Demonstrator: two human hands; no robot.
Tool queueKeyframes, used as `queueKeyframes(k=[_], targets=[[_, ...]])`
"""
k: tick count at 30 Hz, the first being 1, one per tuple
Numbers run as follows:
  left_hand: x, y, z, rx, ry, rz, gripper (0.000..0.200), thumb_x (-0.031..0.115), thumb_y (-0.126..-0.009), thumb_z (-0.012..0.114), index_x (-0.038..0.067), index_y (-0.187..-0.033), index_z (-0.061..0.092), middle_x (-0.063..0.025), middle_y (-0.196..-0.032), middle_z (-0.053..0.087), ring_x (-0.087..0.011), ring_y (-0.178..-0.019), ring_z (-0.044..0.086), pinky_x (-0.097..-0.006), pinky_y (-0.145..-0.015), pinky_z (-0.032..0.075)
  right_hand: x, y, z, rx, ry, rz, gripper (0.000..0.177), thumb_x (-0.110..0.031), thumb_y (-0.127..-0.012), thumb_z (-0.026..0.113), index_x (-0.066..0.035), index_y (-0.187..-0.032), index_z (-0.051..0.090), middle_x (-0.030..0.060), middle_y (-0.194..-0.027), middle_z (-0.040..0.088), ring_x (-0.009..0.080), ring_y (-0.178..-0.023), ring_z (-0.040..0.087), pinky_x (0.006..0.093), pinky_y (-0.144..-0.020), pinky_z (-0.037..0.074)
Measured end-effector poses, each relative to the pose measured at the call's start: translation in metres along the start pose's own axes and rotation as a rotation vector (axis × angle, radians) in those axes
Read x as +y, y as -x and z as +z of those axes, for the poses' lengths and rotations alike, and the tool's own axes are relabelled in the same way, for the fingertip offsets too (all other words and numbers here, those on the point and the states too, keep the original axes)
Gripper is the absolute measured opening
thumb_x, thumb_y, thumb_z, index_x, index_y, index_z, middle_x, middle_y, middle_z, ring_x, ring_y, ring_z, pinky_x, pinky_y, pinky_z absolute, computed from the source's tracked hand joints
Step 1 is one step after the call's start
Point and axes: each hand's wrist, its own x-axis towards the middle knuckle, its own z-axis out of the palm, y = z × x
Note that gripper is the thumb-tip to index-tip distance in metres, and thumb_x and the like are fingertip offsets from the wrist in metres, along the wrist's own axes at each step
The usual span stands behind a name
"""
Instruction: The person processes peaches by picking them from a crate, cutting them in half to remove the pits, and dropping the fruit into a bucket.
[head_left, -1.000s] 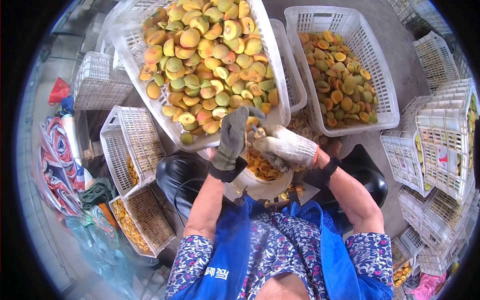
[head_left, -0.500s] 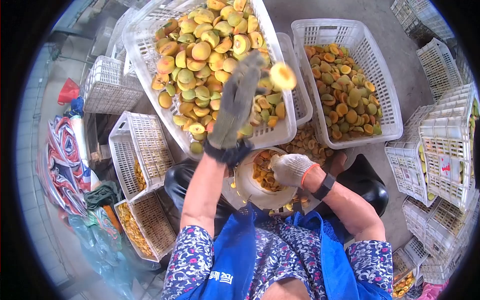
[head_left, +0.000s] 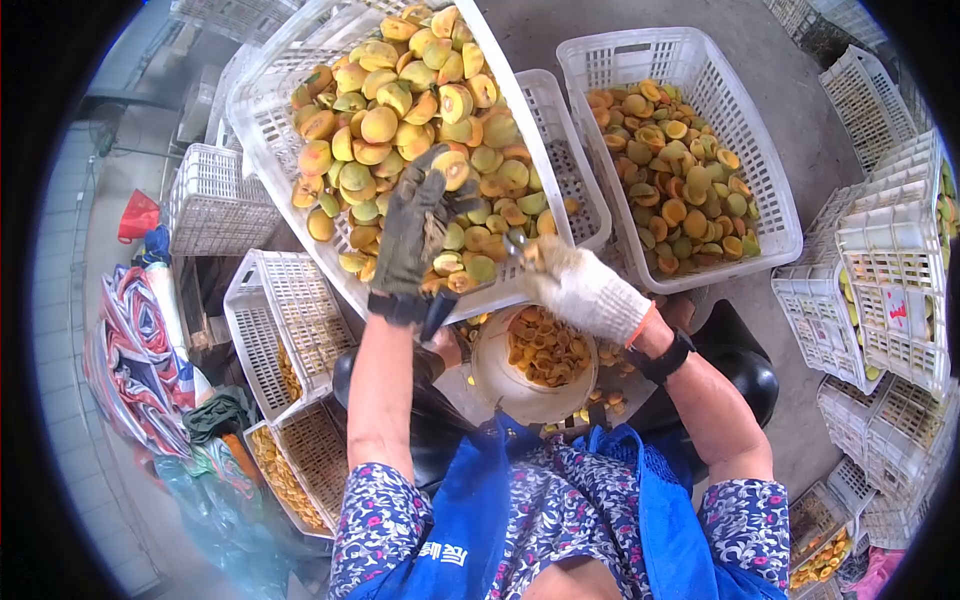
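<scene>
My left hand [head_left: 415, 225], in a dark grey glove, is over the large white crate of halved fruit. Between its thumb and fingers sits a peach or apricot half [head_left: 452, 170], cut face up. My right hand [head_left: 585, 290], in a whitish knit glove with a stained fingertip area, is closed at the crate's near edge. From its fingers sticks out a small metal-tipped tool [head_left: 515, 241], whose exact kind I cannot make out. Below both hands, a white bucket [head_left: 487, 372] between my legs holds orange fruit pieces [head_left: 547, 347].
A second white crate [head_left: 740, 110] of fruit halves stands at the right. Stacked white crates [head_left: 885, 290] line the right side. At the left lie smaller crates [head_left: 300, 320], a striped sheet [head_left: 140, 340] and clear plastic [head_left: 215, 510].
A fruit half in the air by my left hand is gone from there; that hand now has a half in its fingers. My right hand has risen from the bucket to the crate's edge.
</scene>
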Motion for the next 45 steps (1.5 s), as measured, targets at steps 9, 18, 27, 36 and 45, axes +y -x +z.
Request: queueKeyframes(k=[9, 18, 27, 36, 45], targets=[[-0.011, 0.064, 0.052, -0.058, 0.282, 0.062, 0.052, 0.029, -0.090, 0.068, 0.003, -0.130, 0.048, -0.0104, -0.121, 0.061, -0.0197, -0.109, 0.060, -0.0300, -0.092, 0.050, -0.018, 0.002, 0.005, 0.187, 0.038, 0.034, 0.025, -0.015, -0.087, 0.062, -0.001, -0.108, 0.057, 0.0191, -0.095, 0.065, 0.0319, -0.085, 0.064, 0.0378, -0.073, 0.051], [-0.037, 0.072, 0.066, 0.052, 0.312, 0.101, 0.053, 0.020, -0.088, 0.070, 0.000, -0.132, 0.048, -0.0108, -0.127, 0.057, -0.0184, -0.113, 0.057, -0.0304, -0.097, 0.047, -0.022, 0.009, 0.013, 0.205, 0.526, -0.155, 0.025, -0.009, -0.082, 0.058, 0.001, -0.104, 0.061, 0.0238, -0.106, 0.058, 0.0325, -0.088, 0.061, 0.0373, -0.069, 0.052], [-0.040, 0.072, 0.067, 0.021, 0.287, 0.107, 0.052, 0.022, -0.091, 0.066, -0.003, -0.133, 0.047, -0.0122, -0.126, 0.058, -0.0192, -0.114, 0.056, -0.0328, -0.099, 0.046, -0.010, 0.013, 0.023, 0.105, 0.475, -0.133, 0.022, -0.009, -0.082, 0.057, 0.000, -0.102, 0.061, 0.0200, -0.099, 0.060, 0.0308, -0.088, 0.061, 0.0367, -0.069, 0.052], [-0.022, 0.070, 0.071, 0.086, 0.480, -0.056, 0.041, 0.042, -0.100, 0.047, 0.003, -0.110, 0.057, -0.0085, -0.101, 0.062, -0.0179, -0.095, 0.061, -0.0308, -0.089, 0.051, -0.022, 0.014, 0.026, 0.060, 0.169, 0.064, 0.017, -0.006, -0.083, 0.058, 0.003, -0.096, 0.059, 0.0214, -0.091, 0.058, 0.0352, -0.081, 0.062, 0.0432, -0.067, 0.053], [-0.045, 0.066, 0.070, 0.055, 0.382, -0.034, 0.043, 0.044, -0.101, 0.043, 0.008, -0.081, 0.052, -0.0053, -0.076, 0.055, -0.0198, -0.072, 0.057, -0.0432, -0.083, 0.052, -0.008, 0.018, 0.032, -0.101, -0.063, -0.021, 0.019, -0.015, -0.089, 0.053, 0.003, -0.095, 0.059, 0.0189, -0.086, 0.060, 0.0327, -0.073, 0.061, 0.0421, -0.066, 0.050]])
